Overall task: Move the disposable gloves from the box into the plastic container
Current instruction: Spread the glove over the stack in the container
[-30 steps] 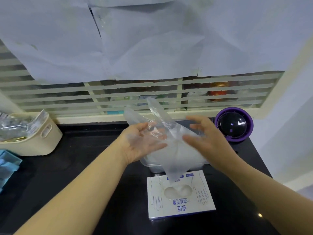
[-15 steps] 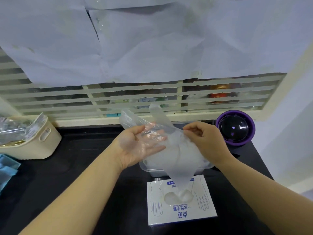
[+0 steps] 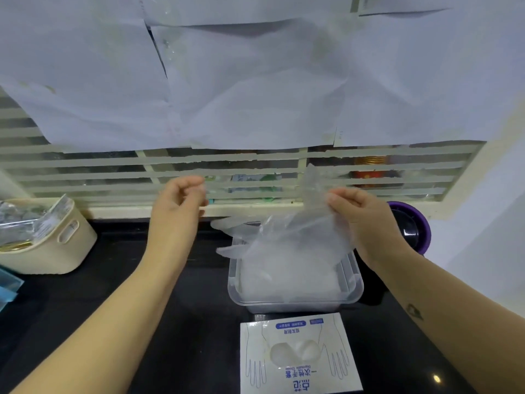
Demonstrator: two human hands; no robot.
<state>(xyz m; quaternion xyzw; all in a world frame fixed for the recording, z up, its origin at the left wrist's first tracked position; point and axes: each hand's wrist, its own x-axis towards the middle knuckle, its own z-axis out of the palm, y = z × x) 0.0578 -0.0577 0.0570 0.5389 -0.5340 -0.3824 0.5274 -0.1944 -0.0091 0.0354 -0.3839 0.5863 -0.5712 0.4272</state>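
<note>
A clear plastic container (image 3: pixel 358 284) sits on the black counter, with a pile of translucent gloves (image 3: pixel 287 280) inside. In front of it lies the white glove box (image 3: pixel 335 334), flat, with glove film showing in its oval opening. My right hand (image 3: pixel 360 220) pinches a clear disposable glove (image 3: pixel 284 234) above the container; the glove's fingers trail to the left. My left hand (image 3: pixel 177 206) is raised left of the glove with fingers curled and thumb against forefinger. Whether it pinches any film is too faint to tell.
A beige basket (image 3: pixel 56 251) with foil packets stands at the left. A purple-rimmed round object (image 3: pixel 410 226) sits right of the container, behind my right wrist. Blue cloth (image 3: pixel 7 288) lies at the left edge. A slatted window ledge (image 3: pixel 255 207) runs behind.
My left hand has left the glove's underside, risen to the left and curled its fingers. My right hand lifted the glove clear of the box, and it now hangs over the container.
</note>
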